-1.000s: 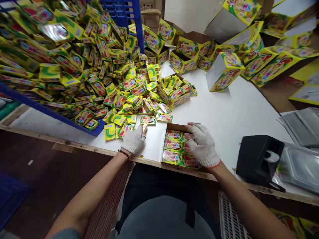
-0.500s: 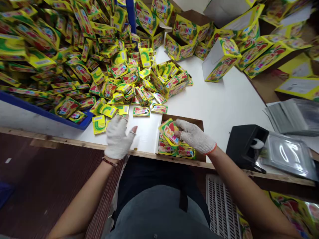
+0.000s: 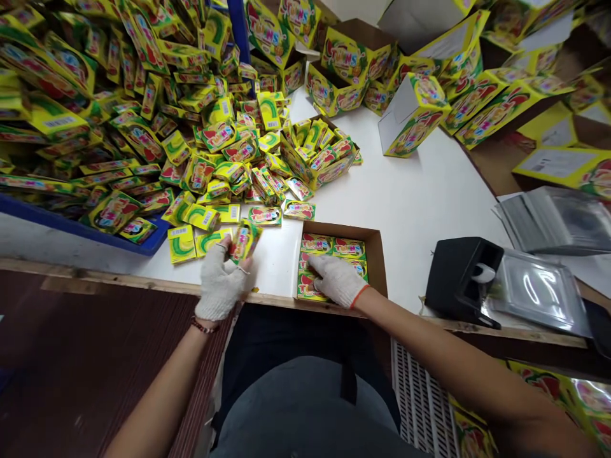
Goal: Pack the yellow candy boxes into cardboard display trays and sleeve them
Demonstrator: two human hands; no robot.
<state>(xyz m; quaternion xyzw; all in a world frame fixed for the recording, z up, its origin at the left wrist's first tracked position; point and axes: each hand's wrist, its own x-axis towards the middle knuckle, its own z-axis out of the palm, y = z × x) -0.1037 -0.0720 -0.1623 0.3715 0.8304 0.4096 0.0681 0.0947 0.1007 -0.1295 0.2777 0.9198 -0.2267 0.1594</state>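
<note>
My left hand (image 3: 221, 283), in a white glove with bare fingertips, grips a small yellow-green packet (image 3: 245, 241) above the near edge of the white table. My right hand (image 3: 338, 278), gloved the same way, rests over the open cardboard box (image 3: 377, 261), its fingers bent down onto the packets inside. Whether those fingers hold a packet is hidden. Rows of packets (image 3: 349, 247) lie in the box, with a bare strip along its right side. Loose packets (image 3: 265, 216) lie beyond my left hand.
A blue bin (image 3: 143, 245) heaped with packets stands at the left. Behind are a filled display box (image 3: 334, 168) and several open cartons (image 3: 346, 54). To the right sit a black tape dispenser (image 3: 463, 280) and clear plastic trays (image 3: 544, 289). A wooden edge (image 3: 267, 299) borders the table.
My left hand has picked up a packet. My right hand has moved down into the box, and the packet it held up is no longer seen raised. The view has shifted slightly.
</note>
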